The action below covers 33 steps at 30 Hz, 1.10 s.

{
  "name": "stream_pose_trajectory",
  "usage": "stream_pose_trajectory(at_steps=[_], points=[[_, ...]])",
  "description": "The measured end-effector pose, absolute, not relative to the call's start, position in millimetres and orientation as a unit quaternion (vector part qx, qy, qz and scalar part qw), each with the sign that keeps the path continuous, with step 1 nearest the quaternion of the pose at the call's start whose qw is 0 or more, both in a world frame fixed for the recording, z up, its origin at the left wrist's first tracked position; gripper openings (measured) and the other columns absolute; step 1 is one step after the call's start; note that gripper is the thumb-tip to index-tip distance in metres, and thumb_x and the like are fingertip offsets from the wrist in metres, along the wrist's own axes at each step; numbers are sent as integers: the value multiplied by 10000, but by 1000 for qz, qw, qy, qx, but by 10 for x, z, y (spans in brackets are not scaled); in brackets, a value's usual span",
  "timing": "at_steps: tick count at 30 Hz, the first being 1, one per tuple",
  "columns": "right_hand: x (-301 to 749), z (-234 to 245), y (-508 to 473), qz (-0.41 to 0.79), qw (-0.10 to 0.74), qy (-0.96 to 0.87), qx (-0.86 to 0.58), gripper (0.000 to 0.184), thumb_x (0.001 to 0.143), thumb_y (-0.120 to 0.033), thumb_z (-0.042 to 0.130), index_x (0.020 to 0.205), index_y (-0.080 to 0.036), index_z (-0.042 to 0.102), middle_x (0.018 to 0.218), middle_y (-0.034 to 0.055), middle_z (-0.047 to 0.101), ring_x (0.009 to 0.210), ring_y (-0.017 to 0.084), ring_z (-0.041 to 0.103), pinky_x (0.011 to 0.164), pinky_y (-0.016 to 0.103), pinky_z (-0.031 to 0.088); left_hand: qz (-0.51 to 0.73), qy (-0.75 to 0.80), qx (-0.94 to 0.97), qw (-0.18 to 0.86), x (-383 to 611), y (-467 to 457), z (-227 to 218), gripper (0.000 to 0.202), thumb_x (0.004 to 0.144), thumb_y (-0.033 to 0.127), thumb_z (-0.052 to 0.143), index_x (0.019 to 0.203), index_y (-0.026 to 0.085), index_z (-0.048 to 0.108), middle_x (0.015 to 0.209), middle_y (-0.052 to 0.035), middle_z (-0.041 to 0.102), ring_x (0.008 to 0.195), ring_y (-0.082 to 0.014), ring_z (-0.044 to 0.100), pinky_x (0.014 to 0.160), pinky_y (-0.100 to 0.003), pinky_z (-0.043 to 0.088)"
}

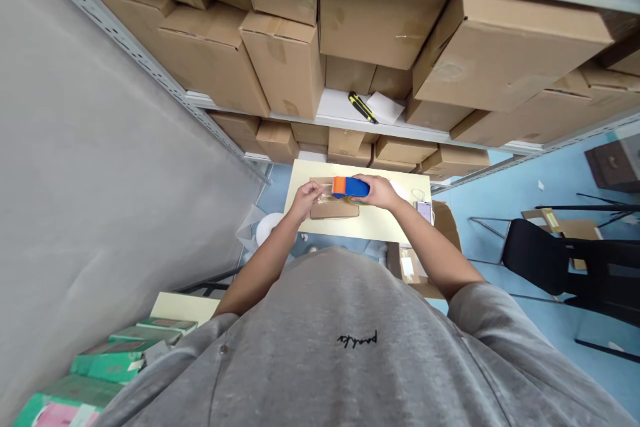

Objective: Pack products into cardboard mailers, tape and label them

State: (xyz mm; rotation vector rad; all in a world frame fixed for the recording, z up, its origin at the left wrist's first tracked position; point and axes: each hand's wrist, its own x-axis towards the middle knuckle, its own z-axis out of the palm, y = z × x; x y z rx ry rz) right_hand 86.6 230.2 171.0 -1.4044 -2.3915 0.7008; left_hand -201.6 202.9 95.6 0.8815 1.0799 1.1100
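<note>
A blue and orange tape dispenser (350,187) is gripped in my right hand (377,191), its orange end pointing left. Clear packing tape (326,192) shows between that end and my left hand (307,200). The fingertips of my left hand are pinched together at the tape's left part. Below both hands lies a small brown cardboard box (334,211) on the pale yellow table (383,230). The dispenser hangs over the box's far side; whether it touches the box I cannot tell.
Shelves of cardboard boxes (385,13) rise beyond the table, with a yellow and black utility knife (363,107) on one shelf. A phone (424,211) lies at the table's right end. An open carton (407,263) stands nearby; a black chair (535,253) is further right.
</note>
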Motion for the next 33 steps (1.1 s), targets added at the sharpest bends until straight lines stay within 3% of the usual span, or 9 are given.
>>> stream_pose_trajectory(at_steps=[4, 9, 20, 25, 33], points=[[1046, 1741, 2352, 207, 109, -829, -509, 643, 772, -571, 855, 1352, -340, 704, 1270, 28, 787, 1081, 344, 751, 900, 428, 565, 480, 510, 374, 608, -2306, 2090, 829, 453, 659, 528, 920, 673, 203, 605, 626, 9, 571, 558, -101, 440, 510, -237, 277], [1124, 1707, 2408, 193, 98, -835, -506, 658, 777, -582, 845, 1371, -339, 702, 1271, 31, 787, 1096, 354, 742, 886, 428, 561, 456, 551, 379, 587, -2432, 2110, 614, 401, 732, 468, 867, 650, 207, 573, 610, 14, 539, 536, -103, 424, 507, -245, 274], [947, 1678, 2430, 166, 41, -856, -488, 627, 819, -553, 825, 1397, -359, 676, 1248, 36, 791, 1089, 331, 736, 834, 387, 530, 470, 573, 363, 564, -2410, 2000, 303, 376, 691, 484, 823, 657, 210, 567, 653, 12, 547, 593, -108, 459, 505, -217, 361], [1119, 1800, 2511, 140, 22, -854, -501, 597, 802, -534, 839, 1342, -315, 707, 1206, 65, 800, 1051, 344, 740, 812, 385, 509, 493, 597, 331, 539, -2609, 1982, 238, 405, 663, 505, 838, 661, 217, 553, 661, 12, 549, 623, -119, 495, 493, -197, 397], [1284, 1822, 2544, 157, 43, -854, -495, 614, 801, -563, 831, 1345, -305, 713, 1266, 58, 789, 1095, 355, 738, 838, 394, 520, 469, 594, 323, 568, -2664, 1930, 117, 434, 693, 569, 821, 696, 221, 561, 689, 1, 570, 663, -134, 557, 495, -199, 419]])
